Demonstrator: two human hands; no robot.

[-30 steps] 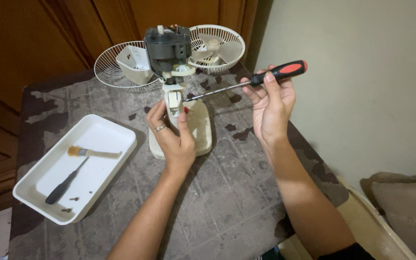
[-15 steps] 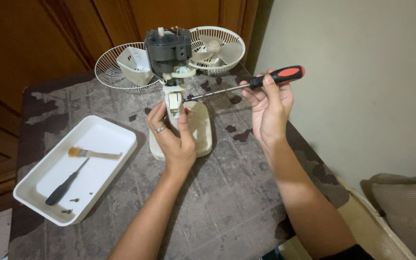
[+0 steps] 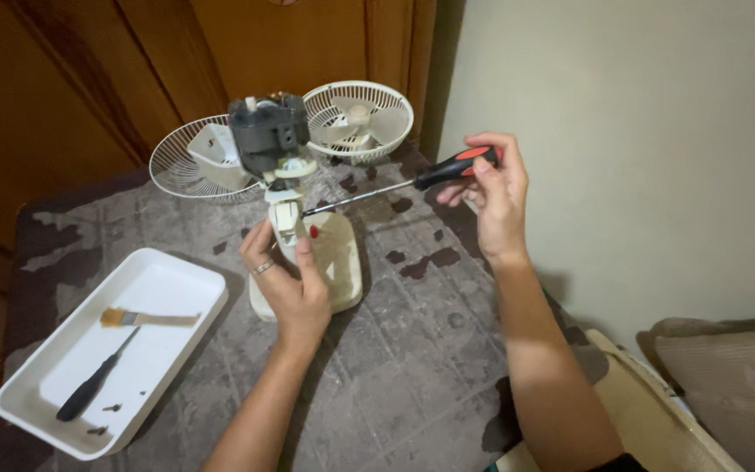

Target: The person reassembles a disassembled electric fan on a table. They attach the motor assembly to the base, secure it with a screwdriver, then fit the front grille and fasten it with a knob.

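Left hand (image 3: pixel 288 284): grip closed around the upright neck of the fan stand (image 3: pixel 288 220), thumb on the near face, fingers wrapped behind; a ring shows on one finger. The neck rises from the cream base (image 3: pixel 335 262), which sits flat on the tabletop (image 3: pixel 412 350) just at 2 o'clock of this hand.

Right hand (image 3: pixel 495 197): grip closed on the black-and-red handle of the screwdriver (image 3: pixel 395 188), held at the fingertips, well apart from the left hand at its 2 o'clock. The shaft runs from this hand toward 8 o'clock, slightly downward. Its tip ends just beside the neck, at the right side near a small red spot on the stand; whether the tip touches cannot be told.

Directly above the left grip, at 12 o'clock, the dark motor housing (image 3: pixel 266 140) sits on top of the neck, bare of its covers.

Behind the motor, at 11 o'clock of it, a wire guard (image 3: pixel 181 170) lies on the tabletop with a white plastic cover (image 3: pixel 213 149) resting in it. At 1 o'clock of the motor a second wire guard (image 3: pixel 386 100) holds the pale fan blade (image 3: pixel 351 118).

At 8 o'clock of the left hand, well apart, a white tray (image 3: pixel 176 280) rests on the tabletop. Inside it lie a small brush (image 3: pixel 146 318), a black-handled screwdriver (image 3: pixel 89 393) and a few dark small parts near its front edge.
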